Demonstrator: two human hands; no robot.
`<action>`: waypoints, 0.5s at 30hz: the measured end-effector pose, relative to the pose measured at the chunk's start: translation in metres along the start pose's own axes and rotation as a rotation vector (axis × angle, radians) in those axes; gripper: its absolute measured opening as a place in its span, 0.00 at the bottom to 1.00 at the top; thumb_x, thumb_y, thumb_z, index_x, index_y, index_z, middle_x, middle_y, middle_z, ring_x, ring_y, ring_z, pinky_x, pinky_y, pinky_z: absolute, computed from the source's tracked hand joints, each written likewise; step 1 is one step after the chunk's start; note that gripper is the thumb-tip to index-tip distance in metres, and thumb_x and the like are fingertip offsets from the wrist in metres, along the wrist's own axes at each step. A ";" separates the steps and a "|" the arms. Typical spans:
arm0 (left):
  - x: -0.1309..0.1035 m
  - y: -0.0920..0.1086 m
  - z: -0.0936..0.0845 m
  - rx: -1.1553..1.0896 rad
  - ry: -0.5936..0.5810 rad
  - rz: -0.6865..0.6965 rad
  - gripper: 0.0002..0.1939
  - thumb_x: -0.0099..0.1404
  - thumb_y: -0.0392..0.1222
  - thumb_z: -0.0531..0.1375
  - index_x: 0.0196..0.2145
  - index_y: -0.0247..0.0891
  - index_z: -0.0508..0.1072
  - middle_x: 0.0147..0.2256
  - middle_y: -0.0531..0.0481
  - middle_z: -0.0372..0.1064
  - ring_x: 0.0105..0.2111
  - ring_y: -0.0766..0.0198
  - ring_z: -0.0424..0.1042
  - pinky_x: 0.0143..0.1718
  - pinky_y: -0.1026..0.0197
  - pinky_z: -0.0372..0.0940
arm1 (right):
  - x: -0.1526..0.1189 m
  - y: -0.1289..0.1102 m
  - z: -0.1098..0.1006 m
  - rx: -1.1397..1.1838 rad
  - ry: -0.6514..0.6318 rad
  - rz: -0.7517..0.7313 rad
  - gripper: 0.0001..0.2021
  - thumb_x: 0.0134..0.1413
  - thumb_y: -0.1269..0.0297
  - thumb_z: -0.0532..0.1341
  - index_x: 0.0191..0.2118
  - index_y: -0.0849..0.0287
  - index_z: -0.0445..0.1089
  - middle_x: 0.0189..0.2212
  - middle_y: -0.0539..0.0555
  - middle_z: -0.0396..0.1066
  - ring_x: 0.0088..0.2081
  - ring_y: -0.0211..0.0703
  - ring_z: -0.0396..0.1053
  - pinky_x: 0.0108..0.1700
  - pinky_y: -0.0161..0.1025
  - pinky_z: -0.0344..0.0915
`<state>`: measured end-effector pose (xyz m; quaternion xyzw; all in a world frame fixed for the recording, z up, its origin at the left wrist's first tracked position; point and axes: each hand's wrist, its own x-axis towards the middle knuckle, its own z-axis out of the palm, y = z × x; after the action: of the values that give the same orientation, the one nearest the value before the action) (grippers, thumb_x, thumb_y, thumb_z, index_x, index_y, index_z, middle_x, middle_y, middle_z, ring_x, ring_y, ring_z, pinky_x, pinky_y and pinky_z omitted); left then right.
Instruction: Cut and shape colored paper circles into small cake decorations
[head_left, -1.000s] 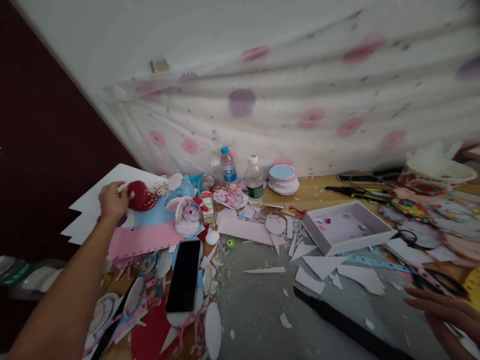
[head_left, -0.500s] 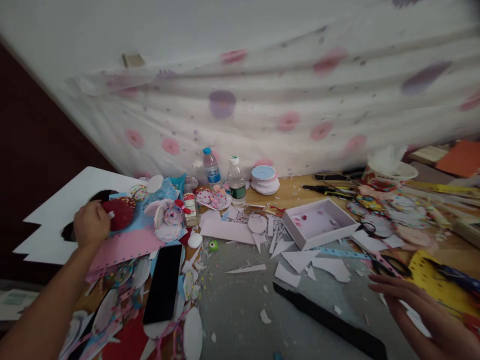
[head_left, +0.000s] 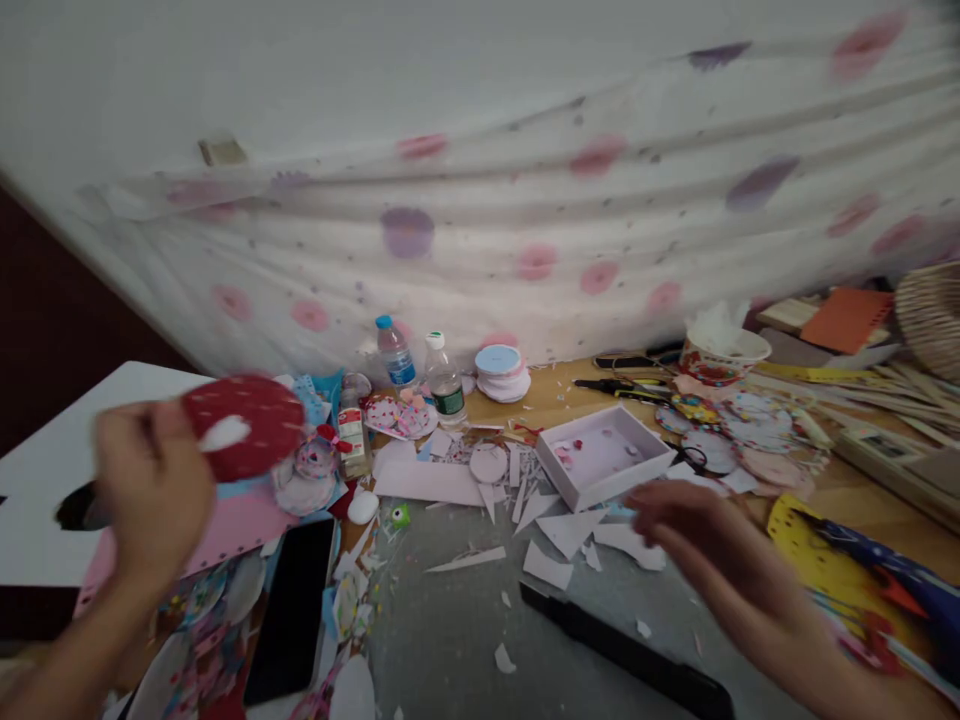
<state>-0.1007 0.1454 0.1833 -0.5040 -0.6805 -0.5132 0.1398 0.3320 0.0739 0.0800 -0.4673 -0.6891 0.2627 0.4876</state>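
Pinches red disc in left hand, left of white box; holds right hand half-open, empty, near box.

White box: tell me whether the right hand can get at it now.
Probably yes: the right hand looks empty, its fingertips are near the white box, and nothing tall seems to stand between.

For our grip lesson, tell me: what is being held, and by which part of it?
The left hand holds a red speckled disc by its edge nearest the wrist; the right hand holds nothing visible.
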 end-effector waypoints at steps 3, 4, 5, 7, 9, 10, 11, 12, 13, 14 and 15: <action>-0.076 0.074 0.030 -0.180 -0.262 0.075 0.12 0.66 0.50 0.50 0.33 0.41 0.65 0.30 0.52 0.63 0.33 0.60 0.66 0.42 0.56 0.64 | 0.033 -0.019 0.050 0.429 -0.293 0.048 0.20 0.63 0.56 0.55 0.59 0.41 0.54 0.50 0.55 0.68 0.41 0.45 0.73 0.39 0.43 0.75; -0.099 0.091 0.040 -0.275 -0.410 0.023 0.13 0.66 0.52 0.50 0.33 0.42 0.66 0.30 0.52 0.64 0.32 0.60 0.67 0.38 0.59 0.65 | 0.042 -0.021 0.064 0.500 -0.352 0.059 0.19 0.63 0.54 0.56 0.57 0.43 0.56 0.48 0.54 0.70 0.41 0.44 0.73 0.38 0.42 0.75; -0.117 0.103 0.049 -0.379 -0.546 -0.039 0.14 0.66 0.54 0.51 0.34 0.43 0.67 0.30 0.51 0.66 0.31 0.60 0.68 0.36 0.60 0.66 | 0.052 -0.020 0.074 0.513 -0.356 0.072 0.17 0.62 0.53 0.56 0.55 0.45 0.59 0.46 0.53 0.71 0.41 0.44 0.73 0.39 0.42 0.74; -0.141 0.112 0.061 -0.512 -0.757 -0.232 0.18 0.67 0.57 0.49 0.42 0.43 0.67 0.36 0.47 0.71 0.36 0.57 0.72 0.38 0.58 0.68 | 0.075 -0.008 0.083 0.428 -0.285 0.120 0.16 0.62 0.50 0.55 0.51 0.50 0.65 0.42 0.53 0.73 0.41 0.45 0.73 0.40 0.41 0.74; -0.151 0.106 0.060 -0.615 -0.888 -0.411 0.24 0.66 0.61 0.50 0.51 0.42 0.64 0.45 0.42 0.72 0.42 0.54 0.73 0.43 0.54 0.69 | 0.108 0.013 0.080 0.279 -0.130 0.201 0.19 0.62 0.48 0.53 0.50 0.54 0.67 0.42 0.54 0.74 0.40 0.46 0.73 0.39 0.41 0.73; -0.153 0.100 0.056 -0.647 -0.921 -0.482 0.27 0.65 0.62 0.51 0.54 0.43 0.62 0.49 0.40 0.71 0.46 0.53 0.73 0.46 0.52 0.68 | 0.129 0.026 0.077 0.225 -0.053 0.236 0.20 0.64 0.48 0.51 0.51 0.56 0.67 0.42 0.55 0.74 0.41 0.47 0.73 0.40 0.41 0.73; -0.155 0.094 0.050 -0.664 -0.939 -0.537 0.28 0.64 0.62 0.53 0.55 0.43 0.63 0.52 0.40 0.70 0.48 0.52 0.72 0.49 0.51 0.67 | 0.153 0.040 0.074 0.186 -0.006 0.260 0.20 0.65 0.49 0.49 0.52 0.57 0.66 0.44 0.56 0.73 0.43 0.47 0.72 0.41 0.42 0.72; -0.158 0.087 0.043 -0.667 -0.949 -0.587 0.27 0.62 0.62 0.55 0.54 0.45 0.65 0.53 0.41 0.70 0.49 0.52 0.72 0.52 0.51 0.65 | 0.178 0.053 0.073 0.140 0.031 0.289 0.20 0.66 0.50 0.49 0.51 0.59 0.66 0.44 0.57 0.73 0.43 0.47 0.72 0.42 0.42 0.72; -0.161 0.080 0.036 -0.668 -0.940 -0.633 0.26 0.61 0.63 0.57 0.52 0.46 0.68 0.52 0.42 0.71 0.48 0.52 0.73 0.52 0.51 0.65 | 0.203 0.066 0.075 0.092 0.054 0.324 0.19 0.67 0.52 0.50 0.51 0.60 0.66 0.44 0.57 0.72 0.42 0.46 0.72 0.41 0.44 0.71; -0.165 0.073 0.028 -0.683 -0.955 -0.675 0.25 0.59 0.64 0.58 0.48 0.47 0.71 0.49 0.43 0.73 0.45 0.52 0.74 0.49 0.51 0.67 | 0.226 0.078 0.078 0.043 0.062 0.358 0.17 0.66 0.54 0.54 0.51 0.61 0.66 0.45 0.57 0.71 0.41 0.44 0.72 0.42 0.45 0.71; -0.170 0.066 0.021 -0.705 -0.977 -0.714 0.24 0.56 0.65 0.60 0.43 0.47 0.74 0.45 0.43 0.75 0.41 0.51 0.76 0.45 0.50 0.68 | 0.247 0.089 0.083 -0.006 0.055 0.390 0.16 0.64 0.56 0.57 0.51 0.61 0.67 0.46 0.56 0.70 0.42 0.44 0.71 0.43 0.46 0.71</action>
<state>0.0380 0.0688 0.0910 -0.4379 -0.5823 -0.4325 -0.5311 0.2687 0.3421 0.0803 -0.6002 -0.5727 0.3373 0.4449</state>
